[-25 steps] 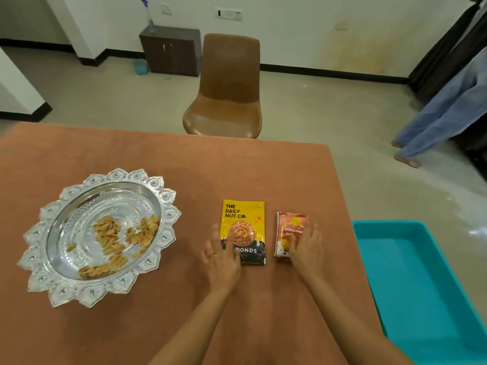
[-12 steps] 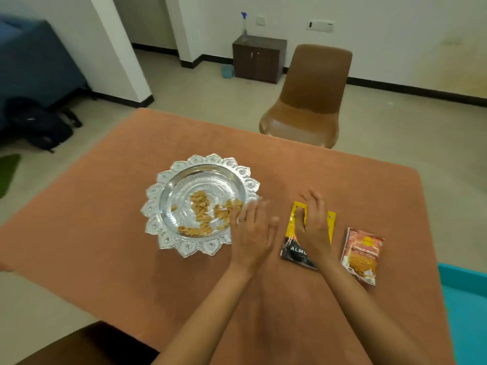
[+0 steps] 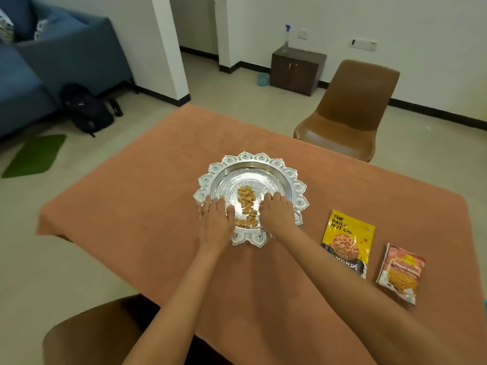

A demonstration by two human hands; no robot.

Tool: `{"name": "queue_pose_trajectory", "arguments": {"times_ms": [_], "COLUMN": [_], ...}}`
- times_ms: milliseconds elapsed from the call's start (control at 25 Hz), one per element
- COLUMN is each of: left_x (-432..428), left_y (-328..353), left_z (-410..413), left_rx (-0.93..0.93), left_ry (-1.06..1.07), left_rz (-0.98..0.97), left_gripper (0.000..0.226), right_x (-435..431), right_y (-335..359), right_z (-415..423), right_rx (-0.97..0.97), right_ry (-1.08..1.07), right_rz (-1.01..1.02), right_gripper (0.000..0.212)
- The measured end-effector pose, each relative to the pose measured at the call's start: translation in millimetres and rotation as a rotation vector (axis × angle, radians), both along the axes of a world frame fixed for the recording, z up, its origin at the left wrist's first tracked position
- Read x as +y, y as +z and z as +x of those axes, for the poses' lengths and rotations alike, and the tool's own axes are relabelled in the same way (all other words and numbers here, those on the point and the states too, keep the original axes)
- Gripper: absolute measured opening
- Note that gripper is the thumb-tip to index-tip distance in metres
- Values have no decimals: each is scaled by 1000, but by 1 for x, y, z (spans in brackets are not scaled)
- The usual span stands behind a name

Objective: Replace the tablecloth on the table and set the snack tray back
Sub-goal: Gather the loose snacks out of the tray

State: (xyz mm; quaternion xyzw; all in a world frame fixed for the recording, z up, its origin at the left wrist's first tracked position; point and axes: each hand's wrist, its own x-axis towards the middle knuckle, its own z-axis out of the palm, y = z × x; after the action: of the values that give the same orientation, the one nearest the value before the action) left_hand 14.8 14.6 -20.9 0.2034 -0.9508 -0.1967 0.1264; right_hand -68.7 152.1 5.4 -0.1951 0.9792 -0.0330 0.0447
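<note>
An orange-brown tablecloth (image 3: 137,217) covers the table. On it, near the middle, sits a silver snack tray (image 3: 266,164) with a scalloped rim and a strip of nuts (image 3: 246,200) inside. My left hand (image 3: 214,219) lies flat over the tray's near left rim, fingers straight. My right hand (image 3: 276,213) lies on the tray's near right side, fingers reaching into the bowl. A yellow almond packet (image 3: 347,242) and an orange snack packet (image 3: 402,272) lie flat to the right of the tray, apart from both hands.
A brown chair (image 3: 350,111) stands behind the table's far right edge. Another brown chair seat (image 3: 97,335) is at the near left. A blue sofa (image 3: 39,72), a black bag (image 3: 88,109), a green mat (image 3: 37,155) and a dark cabinet (image 3: 296,71) are on the floor beyond.
Both hands left the two packets and moved left onto the tray. The view swung left, so the teal bin dropped out of sight.
</note>
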Motion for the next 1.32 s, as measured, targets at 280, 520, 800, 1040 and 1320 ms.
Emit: {"name": "queue_pose_trajectory", "arguments": {"times_ms": [280, 520, 800, 1040, 1320], "left_x": [-14, -19, -28, -15, 12], "left_y": [-4, 4, 8, 25, 42], "left_z": [3, 7, 4, -8, -68], "left_rx": [298, 308, 247, 386, 435], "left_ry": [12, -25, 12, 202, 390], "left_rz": [288, 425, 507, 769, 2054], "left_gripper": [32, 28, 28, 29, 44], "right_x": [-19, -52, -64, -68, -81], "right_y": [1, -15, -33, -19, 14], "right_z": [-17, -25, -15, -23, -29], "right_rx": [-128, -241, 67, 64, -281], "right_ry": [-52, 118, 695, 555, -115], "right_rz": [-543, -459, -395, -238, -1071], "right_gripper": [36, 54, 44, 44, 31]}}
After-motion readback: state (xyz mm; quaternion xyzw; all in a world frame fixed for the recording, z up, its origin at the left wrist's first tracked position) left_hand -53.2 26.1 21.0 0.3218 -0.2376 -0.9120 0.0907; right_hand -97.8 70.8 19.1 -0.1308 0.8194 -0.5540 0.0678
